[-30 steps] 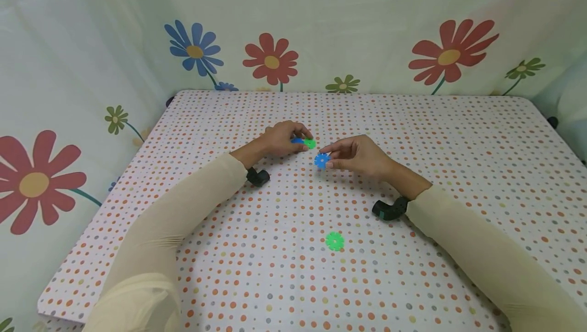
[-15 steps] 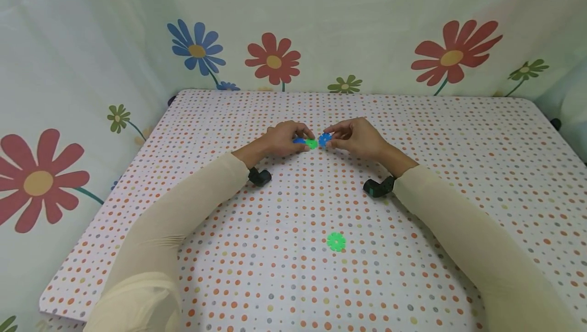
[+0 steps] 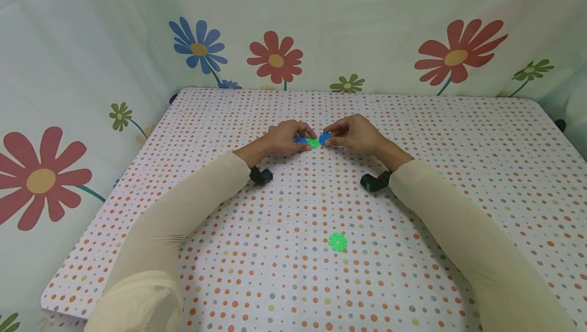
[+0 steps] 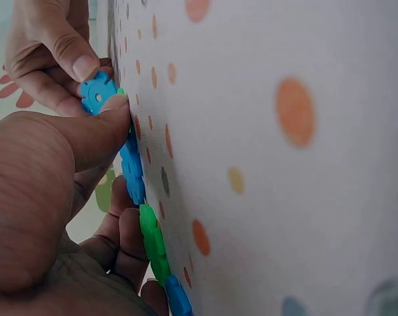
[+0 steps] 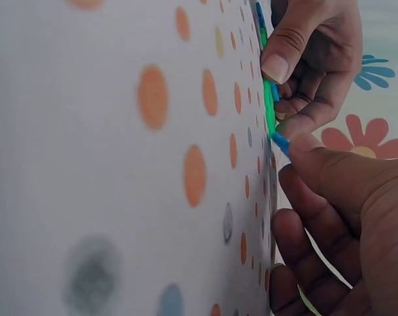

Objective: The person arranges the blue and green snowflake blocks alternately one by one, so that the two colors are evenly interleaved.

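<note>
In the head view my left hand [image 3: 285, 138] grips a row of joined notched plastic discs just over the dotted table, with a green disc [image 3: 313, 143] at its right end. The left wrist view shows more of this row under the palm: a blue disc [image 4: 130, 170], a green disc [image 4: 153, 242] and another blue one [image 4: 178, 297]. My right hand [image 3: 359, 135] pinches a single blue disc [image 4: 89, 92] between thumb and fingers, tilted up from the table. Its edge meets the green end disc in the right wrist view. The left fingers partly hide the row.
A loose green notched disc [image 3: 334, 245] lies flat on the dotted tabletop [image 3: 257, 281], nearer the front. Dark wrist cameras [image 3: 261, 176] hang below both sleeves. A flower-printed curtain [image 3: 376, 26] stands behind the table and along its left side.
My right hand has carried its blue disc away from me, up to the green end of the row, and tilted it. The left hand has stayed in place, holding the row.
</note>
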### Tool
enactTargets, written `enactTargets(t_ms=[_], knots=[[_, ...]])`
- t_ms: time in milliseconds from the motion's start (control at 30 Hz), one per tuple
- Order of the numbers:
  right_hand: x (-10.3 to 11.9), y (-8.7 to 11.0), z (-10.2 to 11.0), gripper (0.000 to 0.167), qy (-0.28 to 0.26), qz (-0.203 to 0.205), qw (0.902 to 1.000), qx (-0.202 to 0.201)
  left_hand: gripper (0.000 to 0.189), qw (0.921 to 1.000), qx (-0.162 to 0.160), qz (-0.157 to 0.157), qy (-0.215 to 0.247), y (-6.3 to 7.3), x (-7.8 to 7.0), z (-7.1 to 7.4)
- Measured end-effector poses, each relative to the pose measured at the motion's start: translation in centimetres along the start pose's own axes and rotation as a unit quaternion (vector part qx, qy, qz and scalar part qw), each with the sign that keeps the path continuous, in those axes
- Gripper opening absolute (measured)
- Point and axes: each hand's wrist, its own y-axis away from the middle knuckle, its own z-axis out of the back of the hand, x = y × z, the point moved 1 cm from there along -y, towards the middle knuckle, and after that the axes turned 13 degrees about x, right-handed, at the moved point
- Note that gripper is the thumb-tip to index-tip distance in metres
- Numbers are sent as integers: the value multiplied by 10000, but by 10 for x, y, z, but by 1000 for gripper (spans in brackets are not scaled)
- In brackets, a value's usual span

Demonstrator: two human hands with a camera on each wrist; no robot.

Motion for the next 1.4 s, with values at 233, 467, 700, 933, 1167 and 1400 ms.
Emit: enactTargets(t_ms=[233, 467, 700, 933, 1167, 1400], knots=[[-1, -1, 1, 31, 81, -63, 9999, 50, 29, 10000, -24, 22, -48, 0, 0, 0], [-4, -1, 1, 32, 28, -78, 9999, 151, 29, 10000, -33, 6, -78, -1, 1, -1], [-5, -1, 0, 32, 70, 15, 9996, 270, 29, 9999, -52, 28, -97, 1, 0, 0], [-5, 0, 0, 31, 97, 18, 9994, 341, 29, 9999, -89, 15, -111, 3, -2, 0], [-5, 0, 0, 31, 158, 13, 9993, 341, 29, 9998, -115, 51, -130, 3, -3, 0], [-6, -1, 0, 31, 158, 11, 9993, 337, 30, 9998, -124, 55, -140, 3, -3, 0]])
